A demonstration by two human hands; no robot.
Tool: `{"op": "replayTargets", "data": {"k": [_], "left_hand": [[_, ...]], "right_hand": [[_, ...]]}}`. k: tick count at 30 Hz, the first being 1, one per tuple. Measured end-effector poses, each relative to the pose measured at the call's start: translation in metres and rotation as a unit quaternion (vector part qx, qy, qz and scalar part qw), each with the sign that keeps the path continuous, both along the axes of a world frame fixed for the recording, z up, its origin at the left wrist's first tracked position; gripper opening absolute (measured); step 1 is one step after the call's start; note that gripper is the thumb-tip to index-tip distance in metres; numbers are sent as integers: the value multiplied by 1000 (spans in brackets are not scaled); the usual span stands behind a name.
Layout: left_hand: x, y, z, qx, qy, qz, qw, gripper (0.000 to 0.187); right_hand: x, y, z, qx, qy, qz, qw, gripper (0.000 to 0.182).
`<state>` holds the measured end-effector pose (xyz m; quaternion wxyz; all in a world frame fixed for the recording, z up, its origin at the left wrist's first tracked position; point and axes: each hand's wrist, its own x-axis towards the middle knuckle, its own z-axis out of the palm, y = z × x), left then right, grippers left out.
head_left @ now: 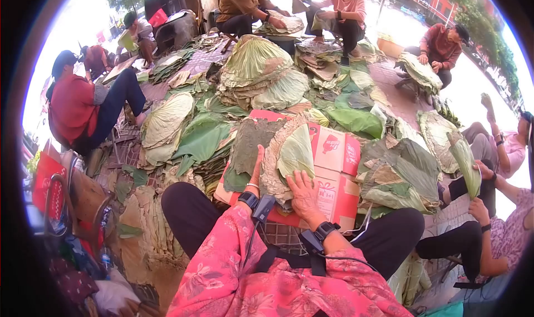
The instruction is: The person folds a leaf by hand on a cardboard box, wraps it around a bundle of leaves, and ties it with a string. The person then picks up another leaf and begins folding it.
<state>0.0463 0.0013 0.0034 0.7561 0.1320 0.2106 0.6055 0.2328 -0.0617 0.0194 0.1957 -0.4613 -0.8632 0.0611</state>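
A stack of dried, folded leaves [281, 155] rests on a flattened red and white cardboard box [335, 183] in front of my knees. My right hand [305, 195] lies flat on the lower right of the stack, fingers spread over a pale green folded leaf [296, 153]. Along the stack's left side stands my left hand [257, 172], seen edge-on, its fingers stretched upward against the leaves. A darker grey-brown leaf [250, 144] lies just left of that hand. Both wrists carry black devices with cables.
A tall leaf pile [258, 66] stands ahead, with green leaves [203, 136] around it. More leaves [397, 172] lie at right and brown ones [150, 228] at left. Several people sit around, one in red [75, 108] at left. A red bag [47, 178] hangs by a chair.
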Motion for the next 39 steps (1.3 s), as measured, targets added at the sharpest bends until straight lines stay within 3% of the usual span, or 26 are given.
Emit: {"op": "replayTargets", "data": {"k": [3, 4, 7, 11, 14, 17, 19, 21, 24, 27, 30, 33, 36, 39], "left_hand": [[2, -2, 17, 23, 71, -42, 996, 67], [10, -11, 37, -28, 83, -21, 996, 64], [6, 5, 42, 38, 367, -4, 929, 65], [-23, 24, 32, -3, 380, 145, 914, 66], [-23, 5, 80, 4, 547, 271, 792, 63], [-1, 0, 86, 197, 616, 272, 712, 56], [26, -16, 85, 252, 695, 133, 660, 48], [42, -27, 42, 219, 826, 47, 517, 50], [44, -37, 10, 191, 885, 1, 424, 53], [41, -34, 2, 195, 883, -1, 427, 51], [44, -42, 5, 216, 896, 41, 386, 50], [45, -42, 5, 220, 892, 59, 391, 51], [44, -44, 6, 228, 885, 76, 399, 51], [44, -41, 1, 218, 891, 62, 394, 51]], "right_hand": [[1, -5, 7, -18, -12, 6, 1000, 66], [1, -5, 9, -26, -9, 7, 1000, 66], [1, -4, 6, -26, -36, 1, 999, 71], [0, -6, 8, -40, -23, 1, 999, 70], [0, -4, 8, -22, -40, 1, 999, 69], [-3, -5, 9, -22, -51, -3, 998, 68], [-3, -6, 8, -24, -56, -2, 998, 68], [-3, -2, 9, -44, -53, 3, 998, 68], [1, 0, 16, -100, -52, 15, 993, 70], [16, 20, 39, -226, -69, 90, 968, 65], [29, 59, 43, -227, 180, 50, 956, 58], [20, 80, 58, -1, 144, -39, 989, 55], [-6, 97, 40, 63, 77, -13, 995, 54], [-19, 100, -8, -65, -80, -24, 994, 55]]}}
